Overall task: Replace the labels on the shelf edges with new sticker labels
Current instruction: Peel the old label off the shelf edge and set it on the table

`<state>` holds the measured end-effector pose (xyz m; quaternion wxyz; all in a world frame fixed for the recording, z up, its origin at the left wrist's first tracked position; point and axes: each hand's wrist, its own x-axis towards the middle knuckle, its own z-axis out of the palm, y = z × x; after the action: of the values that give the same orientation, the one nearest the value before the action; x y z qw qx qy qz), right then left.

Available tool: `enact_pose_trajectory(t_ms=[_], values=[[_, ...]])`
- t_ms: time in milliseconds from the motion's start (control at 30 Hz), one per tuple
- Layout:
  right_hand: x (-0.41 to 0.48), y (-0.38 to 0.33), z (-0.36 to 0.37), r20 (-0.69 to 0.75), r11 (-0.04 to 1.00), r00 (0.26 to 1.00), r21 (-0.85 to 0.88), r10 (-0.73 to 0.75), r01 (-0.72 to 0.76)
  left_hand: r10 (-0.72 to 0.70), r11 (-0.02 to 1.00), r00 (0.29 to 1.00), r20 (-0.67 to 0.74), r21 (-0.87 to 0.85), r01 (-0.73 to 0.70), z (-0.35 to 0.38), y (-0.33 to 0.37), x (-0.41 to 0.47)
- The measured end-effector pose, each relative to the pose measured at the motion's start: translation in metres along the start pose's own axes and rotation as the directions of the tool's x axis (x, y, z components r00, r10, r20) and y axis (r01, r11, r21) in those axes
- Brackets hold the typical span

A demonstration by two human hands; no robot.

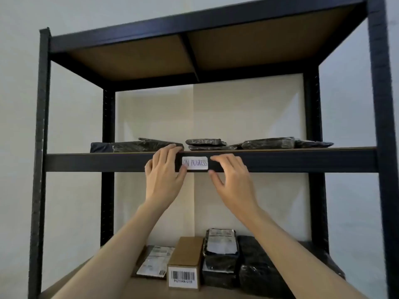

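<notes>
A white sticker label reading "ON PROGRESS" is stuck on the dark front edge of the middle shelf. My left hand rests against the shelf edge just left of the label, its thumb tip touching the label's lower left corner and its fingers curled over the top of the edge. Just right of the label hovers my right hand, fingers spread, fingertips close to the label's right end. Neither hand holds anything.
Black-wrapped parcels lie on the middle shelf. On the shelf below stand a brown carton with a barcode, a flat labelled parcel and more black parcels. Dark uprights frame the rack against a pale wall.
</notes>
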<state>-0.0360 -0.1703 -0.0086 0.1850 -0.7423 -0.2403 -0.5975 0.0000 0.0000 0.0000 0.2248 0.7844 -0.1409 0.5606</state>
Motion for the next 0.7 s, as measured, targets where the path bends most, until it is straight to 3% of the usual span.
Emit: enact_pose_trajectory(t_ms=[133, 300, 467, 700], values=[[0.021, -0.007, 0.021, -0.165, 0.997, 0.984, 0.031, 0.073, -0.068, 0.049, 0.999, 0.998, -0.03, -0.009, -0.049, 0.01, -0.014, 0.013], [0.025, 0.001, 0.033, -0.227, 0.998, 0.974, -0.056, 0.001, -0.014, 0.093, 0.994, 0.993, -0.069, -0.059, -0.097, 0.018, -0.024, 0.012], [0.03, -0.005, 0.042, -0.16, 0.969, 0.978, -0.227, -0.137, 0.098, 0.13, 0.983, 0.985, -0.112, -0.114, -0.142, 0.02, -0.027, 0.013], [0.04, -0.01, 0.04, -0.086, 0.969, 0.987, -0.221, -0.135, 0.113, 0.178, 0.974, 0.98, -0.087, -0.128, -0.188, 0.015, -0.034, 0.013]])
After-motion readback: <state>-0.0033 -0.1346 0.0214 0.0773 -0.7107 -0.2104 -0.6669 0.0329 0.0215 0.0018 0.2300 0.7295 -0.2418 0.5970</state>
